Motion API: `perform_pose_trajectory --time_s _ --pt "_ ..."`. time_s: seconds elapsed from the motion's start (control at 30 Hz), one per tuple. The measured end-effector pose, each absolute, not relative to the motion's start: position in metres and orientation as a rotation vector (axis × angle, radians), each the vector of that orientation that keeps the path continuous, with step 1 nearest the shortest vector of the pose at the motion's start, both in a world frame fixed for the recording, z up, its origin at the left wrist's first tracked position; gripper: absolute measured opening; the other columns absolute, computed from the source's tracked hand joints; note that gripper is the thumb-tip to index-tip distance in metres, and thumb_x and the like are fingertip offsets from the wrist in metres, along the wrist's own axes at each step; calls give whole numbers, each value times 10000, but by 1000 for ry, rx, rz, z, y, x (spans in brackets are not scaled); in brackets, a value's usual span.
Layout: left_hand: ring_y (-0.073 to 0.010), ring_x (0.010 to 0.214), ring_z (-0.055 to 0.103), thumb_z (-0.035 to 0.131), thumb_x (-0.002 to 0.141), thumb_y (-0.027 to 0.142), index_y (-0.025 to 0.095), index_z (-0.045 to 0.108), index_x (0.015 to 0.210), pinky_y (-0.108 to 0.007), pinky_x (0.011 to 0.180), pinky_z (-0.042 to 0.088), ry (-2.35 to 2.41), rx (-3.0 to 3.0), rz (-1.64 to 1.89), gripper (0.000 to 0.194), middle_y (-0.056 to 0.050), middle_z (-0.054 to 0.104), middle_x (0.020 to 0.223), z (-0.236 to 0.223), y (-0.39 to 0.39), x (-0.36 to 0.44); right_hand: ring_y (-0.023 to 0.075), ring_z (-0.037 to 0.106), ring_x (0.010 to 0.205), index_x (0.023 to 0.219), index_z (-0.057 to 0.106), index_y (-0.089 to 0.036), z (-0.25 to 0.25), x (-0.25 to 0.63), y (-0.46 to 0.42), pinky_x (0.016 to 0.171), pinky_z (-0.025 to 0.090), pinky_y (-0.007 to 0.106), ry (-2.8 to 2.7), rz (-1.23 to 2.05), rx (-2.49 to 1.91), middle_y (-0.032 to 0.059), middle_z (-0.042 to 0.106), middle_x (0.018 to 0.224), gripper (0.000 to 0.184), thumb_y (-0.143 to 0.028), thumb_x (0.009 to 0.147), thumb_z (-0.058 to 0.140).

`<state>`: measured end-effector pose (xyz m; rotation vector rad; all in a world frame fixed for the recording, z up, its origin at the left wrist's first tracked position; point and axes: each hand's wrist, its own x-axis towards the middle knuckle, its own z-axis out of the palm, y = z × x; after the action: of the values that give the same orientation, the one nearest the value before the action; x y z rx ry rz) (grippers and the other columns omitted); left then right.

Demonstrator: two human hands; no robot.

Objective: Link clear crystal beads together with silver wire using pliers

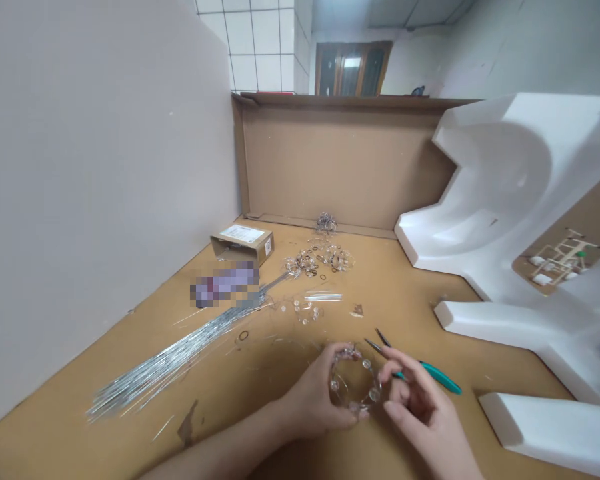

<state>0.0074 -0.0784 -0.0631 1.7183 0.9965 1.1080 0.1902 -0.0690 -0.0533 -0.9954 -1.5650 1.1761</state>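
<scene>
Head view: we hold the beaded ring (374, 395) over the table (395, 283).
Left hand (313, 391): clasping its side, presumably for steadiness.
Right hand (424, 405): half-curled alongside (gripping the pliers (445, 379)? We can't tell).

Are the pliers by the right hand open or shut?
Open: the pliers show two dark tips standing apart, though the right hand hides their pivot.
</scene>
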Motion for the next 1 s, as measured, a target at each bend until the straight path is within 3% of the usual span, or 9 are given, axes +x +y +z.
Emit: perform_pose_trajectory --time_s 0.1,0.17,0.27,0.4,0.5,0.73,1.0 --pt "-244 1135 435 726 565 167 172 357 1183 -373 991 315 909 1629 1108 719 -110 478 1194 -64 -78 6 201 547 854 1256 388 -256 -56 197 -63 759 445 329 -1683 1030 -977 88 525 1094 604 -464 721 576" --pt "-252 1139 433 727 565 151 174 357 1185 -390 995 308 853 1592 1122 722 -115 474 1201 -66 -77 5 275 438 1124 1333 282 -249 -57 197 -64 940 346 412 -1769 1033 -1018 110 462 1250 778 -537 677 585" --pt "-269 1158 418 736 567 146 177 369 1172 -414 1005 289 762 1519 1128 709 -121 468 1212 -67 -76 5 283 279 1264 1375 158 -271 -55 191 -69 1012 261 451 -1890 1106 -1085 87 324 1389 892 -557 651 594" --pt "-279 1184 397 745 597 198 188 384 1148 -435 997 285 605 1334 1113 659 -130 450 1234 -69 -74 4 287 251 1280 1387 101 -245 -53 188 -73 1020 242 479 -1935 1069 -1081 114 262 1419 904 -541 680 579" --pt "-285 1171 413 769 577 249 207 393 1129 -444 968 312 544 1223 1105 670 -125 455 1226 -73 -72 3 273 300 1259 1385 120 -230 -53 190 -72 1012 258 480 -1879 1056 -1009 129 306 1396 774 -512 767 491" --pt "-271 1129 455 781 556 279 200 385 1105 -433 927 360 599 1200 1071 681 -132 490 1174 -72 -70 2 224 468 1134 1269 363 -277 -54 194 -68 936 394 382 -1827 894 -1122 81 476 1269 437 -365 847 436" --pt "-244 1158 429 751 557 155 185 346 1158 -404 983 318 735 1534 1046 725 -127 462 1219 -69 -73 2 248 482 1112 1247 399 -298 -45 195 -69 934 394 401 -2031 649 -987 56 489 1251 466 -335 796 512"
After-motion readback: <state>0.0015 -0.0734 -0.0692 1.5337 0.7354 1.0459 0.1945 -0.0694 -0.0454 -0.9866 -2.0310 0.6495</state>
